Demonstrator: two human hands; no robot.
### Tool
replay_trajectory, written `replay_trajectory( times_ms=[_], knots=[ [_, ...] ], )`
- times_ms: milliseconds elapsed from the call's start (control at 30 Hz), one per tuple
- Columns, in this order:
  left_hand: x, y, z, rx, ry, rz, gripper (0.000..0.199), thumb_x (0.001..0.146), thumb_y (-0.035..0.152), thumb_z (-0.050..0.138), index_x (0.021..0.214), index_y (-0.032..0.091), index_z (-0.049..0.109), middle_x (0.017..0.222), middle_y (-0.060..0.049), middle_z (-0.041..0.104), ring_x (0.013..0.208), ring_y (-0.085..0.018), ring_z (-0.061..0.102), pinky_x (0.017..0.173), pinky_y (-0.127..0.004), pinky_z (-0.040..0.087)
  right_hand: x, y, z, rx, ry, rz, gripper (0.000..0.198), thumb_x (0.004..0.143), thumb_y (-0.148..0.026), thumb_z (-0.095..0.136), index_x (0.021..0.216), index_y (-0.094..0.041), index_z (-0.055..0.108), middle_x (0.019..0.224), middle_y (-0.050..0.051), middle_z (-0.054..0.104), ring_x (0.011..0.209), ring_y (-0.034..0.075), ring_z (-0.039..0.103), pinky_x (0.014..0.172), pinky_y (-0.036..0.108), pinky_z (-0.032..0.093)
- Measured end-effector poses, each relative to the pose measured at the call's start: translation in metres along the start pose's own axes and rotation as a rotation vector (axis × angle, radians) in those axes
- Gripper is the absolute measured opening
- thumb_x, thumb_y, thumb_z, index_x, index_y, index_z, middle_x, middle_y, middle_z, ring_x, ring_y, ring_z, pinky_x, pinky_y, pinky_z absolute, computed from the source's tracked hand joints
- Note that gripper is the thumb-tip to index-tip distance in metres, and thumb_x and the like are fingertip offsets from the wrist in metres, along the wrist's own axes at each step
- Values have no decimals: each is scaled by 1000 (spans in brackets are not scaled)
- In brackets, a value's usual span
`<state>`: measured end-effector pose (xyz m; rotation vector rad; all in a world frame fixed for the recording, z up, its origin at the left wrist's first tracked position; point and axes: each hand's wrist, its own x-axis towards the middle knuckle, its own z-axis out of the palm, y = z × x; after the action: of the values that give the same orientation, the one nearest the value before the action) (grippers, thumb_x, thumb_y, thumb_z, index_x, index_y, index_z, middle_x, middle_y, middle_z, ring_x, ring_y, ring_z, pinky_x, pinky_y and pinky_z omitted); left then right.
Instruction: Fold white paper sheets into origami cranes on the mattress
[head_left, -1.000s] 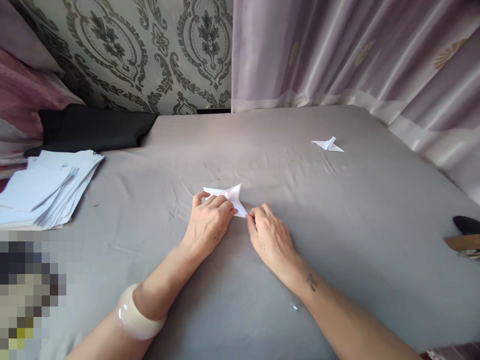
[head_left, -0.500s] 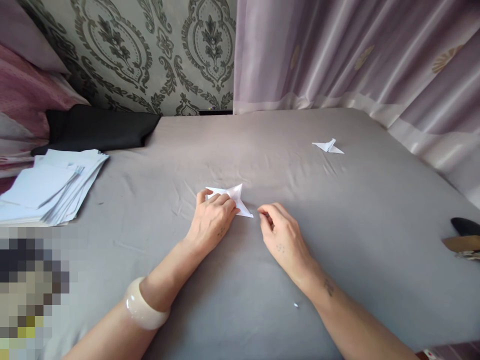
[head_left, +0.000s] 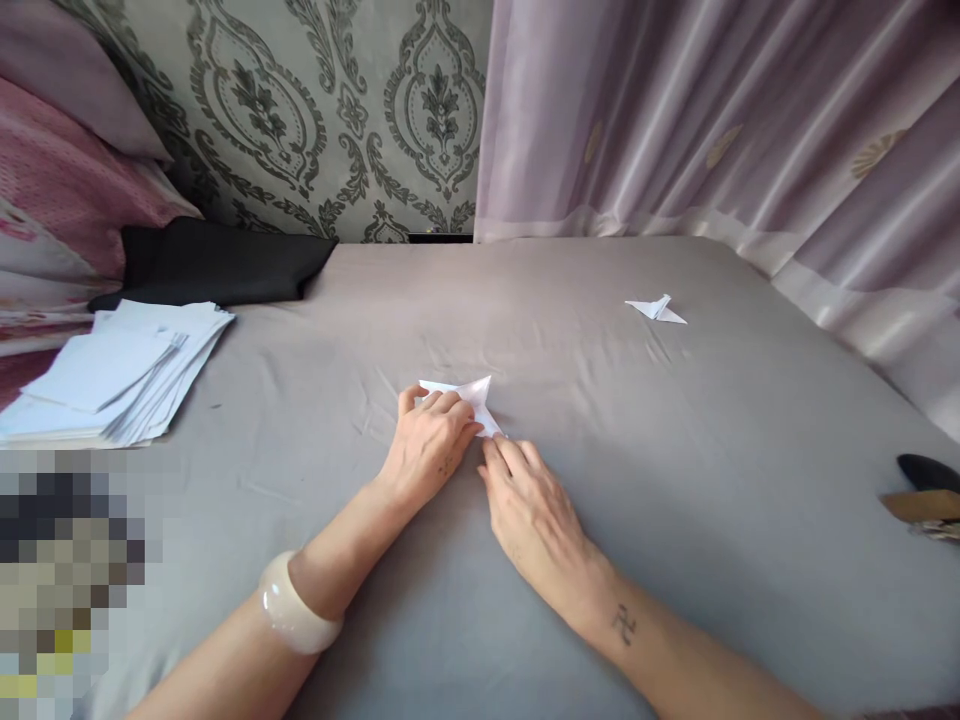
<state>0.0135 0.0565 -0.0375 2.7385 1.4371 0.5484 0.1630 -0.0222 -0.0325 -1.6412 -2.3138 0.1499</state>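
Observation:
A sheet of white paper folded into a pointed, star-like shape [head_left: 475,393] lies on the grey sheet. Curled over its left part, my left hand [head_left: 429,440] grips and presses it, hiding much of the paper. My right hand [head_left: 529,497] is at the near right tip, its fingertips closed together on that corner, so the tip itself is mostly covered. One fold stands up beyond the left fingers. Farther off to the right rests a small folded paper bird [head_left: 657,309], apart from both hands.
A stack of white paper [head_left: 120,375] sits at the left, in front of a folded black cloth [head_left: 217,262]. A black and brown object [head_left: 926,495] lies at the right edge. Lilac curtains [head_left: 637,120] hang behind the grey-covered surface [head_left: 360,640].
My right hand has moved left and turned palm down, from beside the folded paper onto its near right tip. My left hand keeps its hold. The view has shifted slightly.

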Motion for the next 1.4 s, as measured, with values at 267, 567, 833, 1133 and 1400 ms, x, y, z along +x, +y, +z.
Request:
replay_trajectory(
  times_ms=[267,567,833,1133,1400],
  knots=[
    [-3,-9,3,-169,-11,-231,14,87,32,59,95,20,56,96,-5,66,92,-23,61,88,-43,31,14,-4,-5,0,-66,65,40,95,-27,46,130,-10,54,101,13,60,88,26,53,75,41,49],
    [0,-9,-3,-220,-55,-316,20,94,28,43,86,20,60,88,-3,67,87,-21,59,82,-39,30,22,-5,-3,-41,-43,36,43,96,-32,42,133,-11,52,101,12,57,90,26,49,74,40,46],
    [2,-10,-4,-223,-74,-339,23,95,31,42,86,20,61,86,-3,68,87,-21,60,82,-38,30,18,-2,-7,-30,-27,17,40,97,-31,41,126,-8,56,100,12,57,92,25,50,77,39,46],
    [-15,-19,-11,-155,31,-146,22,97,29,45,92,21,65,97,-5,65,89,-20,55,81,-36,33,10,14,0,-5,75,-22,20,95,-22,47,100,-16,65,96,7,61,89,21,53,76,33,43],
    [-40,-27,-15,80,155,105,27,94,12,46,91,24,70,89,-4,64,84,-18,53,87,-39,31,25,15,1,-95,179,-171,18,90,-14,55,106,-18,62,110,7,62,94,22,50,79,35,35]
  ],
)
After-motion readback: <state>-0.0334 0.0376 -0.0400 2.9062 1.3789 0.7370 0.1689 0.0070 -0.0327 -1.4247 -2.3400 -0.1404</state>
